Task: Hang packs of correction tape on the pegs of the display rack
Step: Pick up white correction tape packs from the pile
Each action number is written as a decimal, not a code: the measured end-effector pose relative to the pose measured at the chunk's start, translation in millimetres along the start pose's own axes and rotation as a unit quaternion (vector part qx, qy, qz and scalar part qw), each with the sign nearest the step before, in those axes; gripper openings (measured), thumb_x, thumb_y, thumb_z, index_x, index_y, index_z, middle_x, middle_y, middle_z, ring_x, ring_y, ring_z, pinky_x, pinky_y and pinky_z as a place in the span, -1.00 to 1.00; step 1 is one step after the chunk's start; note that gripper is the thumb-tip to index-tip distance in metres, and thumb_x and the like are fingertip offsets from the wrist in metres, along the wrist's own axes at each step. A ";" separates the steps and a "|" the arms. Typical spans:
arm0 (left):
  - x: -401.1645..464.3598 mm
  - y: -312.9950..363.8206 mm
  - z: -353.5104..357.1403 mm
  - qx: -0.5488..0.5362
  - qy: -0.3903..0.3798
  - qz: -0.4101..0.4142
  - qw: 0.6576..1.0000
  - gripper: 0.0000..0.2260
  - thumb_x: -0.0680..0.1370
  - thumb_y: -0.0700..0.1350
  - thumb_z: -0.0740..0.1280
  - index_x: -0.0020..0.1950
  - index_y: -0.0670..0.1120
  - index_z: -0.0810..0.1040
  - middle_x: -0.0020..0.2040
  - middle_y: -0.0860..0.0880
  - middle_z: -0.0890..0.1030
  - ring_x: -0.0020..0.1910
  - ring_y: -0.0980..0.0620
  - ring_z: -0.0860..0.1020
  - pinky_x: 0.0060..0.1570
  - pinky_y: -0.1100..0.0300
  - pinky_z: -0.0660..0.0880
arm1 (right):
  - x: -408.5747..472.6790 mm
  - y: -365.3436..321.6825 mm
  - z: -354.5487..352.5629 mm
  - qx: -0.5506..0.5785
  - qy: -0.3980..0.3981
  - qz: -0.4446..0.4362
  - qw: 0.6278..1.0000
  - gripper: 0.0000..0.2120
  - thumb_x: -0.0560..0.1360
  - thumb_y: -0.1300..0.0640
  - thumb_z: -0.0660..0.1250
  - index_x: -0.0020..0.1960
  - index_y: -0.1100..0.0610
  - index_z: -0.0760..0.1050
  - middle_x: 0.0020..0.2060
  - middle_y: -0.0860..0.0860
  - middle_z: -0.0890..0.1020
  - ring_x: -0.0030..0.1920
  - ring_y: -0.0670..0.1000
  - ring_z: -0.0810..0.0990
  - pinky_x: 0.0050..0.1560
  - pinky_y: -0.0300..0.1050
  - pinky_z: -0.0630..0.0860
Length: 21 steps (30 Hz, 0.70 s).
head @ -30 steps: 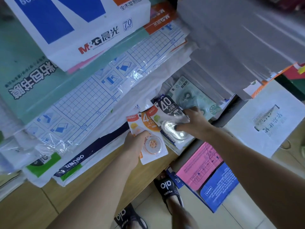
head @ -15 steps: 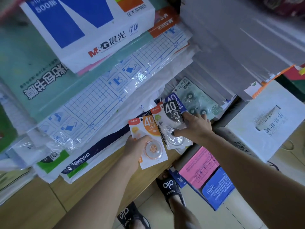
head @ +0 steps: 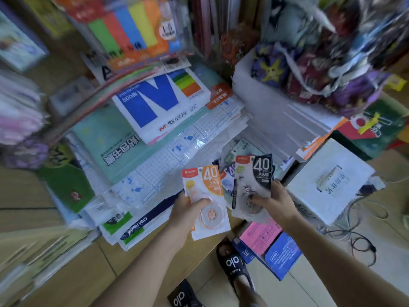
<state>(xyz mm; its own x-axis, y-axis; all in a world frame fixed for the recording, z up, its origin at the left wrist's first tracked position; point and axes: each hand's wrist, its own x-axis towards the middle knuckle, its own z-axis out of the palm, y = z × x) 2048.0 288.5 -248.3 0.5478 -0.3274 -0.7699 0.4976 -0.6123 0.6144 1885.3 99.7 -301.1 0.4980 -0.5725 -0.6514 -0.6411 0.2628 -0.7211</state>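
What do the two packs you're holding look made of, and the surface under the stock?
Orange-and-white correction tape pack in the left hand: printed glossy card with a clear plastic blister, judging by the glare over the round dispenser. Black-and-white correction tape pack in the right hand: seemingly the same build. Tan countertop: wood-look, with faint grain; possibly laminate.

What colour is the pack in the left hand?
Orange and white pack, held by the left hand; head view.

You read "40" on the orange correction tape pack and the black correction tape pack, "M&G" and "500" on the paper ream, "olo" on your slippers.
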 end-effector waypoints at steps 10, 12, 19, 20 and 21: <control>-135.4 151.5 -28.4 -0.022 0.064 0.156 0.985 -0.91 0.61 -0.07 0.40 0.10 -0.02 0.63 -0.10 0.06 0.73 -0.13 0.08 0.68 -0.29 0.21 0.44 | -172.3 -176.3 -56.1 0.253 -0.110 -0.069 0.959 -0.51 0.32 0.41 0.43 0.23 0.20 0.61 0.05 0.20 0.77 0.00 0.23 0.77 -0.01 0.13 0.71; -171.9 185.3 -28.0 -0.059 0.017 0.158 0.986 -0.71 0.67 0.16 0.29 0.23 0.03 0.67 0.08 0.04 0.76 0.00 -0.06 0.71 -0.22 0.12 0.51 | -203.4 -217.7 -56.9 0.204 -0.141 -0.130 0.960 -0.49 0.29 0.26 0.48 0.25 0.10 0.65 0.14 0.17 0.76 0.13 0.26 0.74 0.13 0.19 0.63; -274.8 262.1 -68.2 -0.074 0.058 0.252 0.963 -0.04 0.26 0.71 0.10 0.56 0.26 0.38 0.57 0.26 0.34 0.55 0.17 0.29 0.61 -0.11 0.18 | -293.5 -334.0 -55.7 0.084 -0.191 -0.283 0.936 -0.41 0.39 0.21 0.42 0.42 0.03 0.51 0.28 -0.03 0.70 0.30 0.03 0.67 0.35 0.14 0.58; -282.8 267.8 -77.7 -0.078 0.080 0.262 0.959 0.04 0.20 0.74 0.09 0.57 0.24 0.37 0.57 0.24 0.36 0.56 0.14 0.30 0.61 -0.14 0.17 | -296.5 -344.4 -50.2 0.084 -0.203 -0.296 0.930 -0.40 0.39 0.18 0.44 0.43 0.01 0.50 0.30 -0.06 0.69 0.33 0.00 0.65 0.38 0.13 0.55; -291.2 272.6 -88.5 -0.079 0.098 0.278 0.952 0.09 0.16 0.77 0.08 0.58 0.23 0.37 0.58 0.20 0.37 0.58 0.10 0.30 0.61 -0.15 0.18 | -308.0 -354.4 -44.9 0.072 -0.206 -0.291 0.932 -0.37 0.39 0.12 0.48 0.45 0.00 0.49 0.34 -0.08 0.66 0.36 -0.03 0.62 0.39 0.09 0.52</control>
<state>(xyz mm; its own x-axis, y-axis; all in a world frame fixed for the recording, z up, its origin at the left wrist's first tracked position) 2083.6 280.6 158.7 0.8635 -0.4195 -0.2800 0.1798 -0.2626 0.9480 1932.9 148.1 165.7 0.9375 -0.3116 -0.1548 -0.1228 0.1199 -0.9852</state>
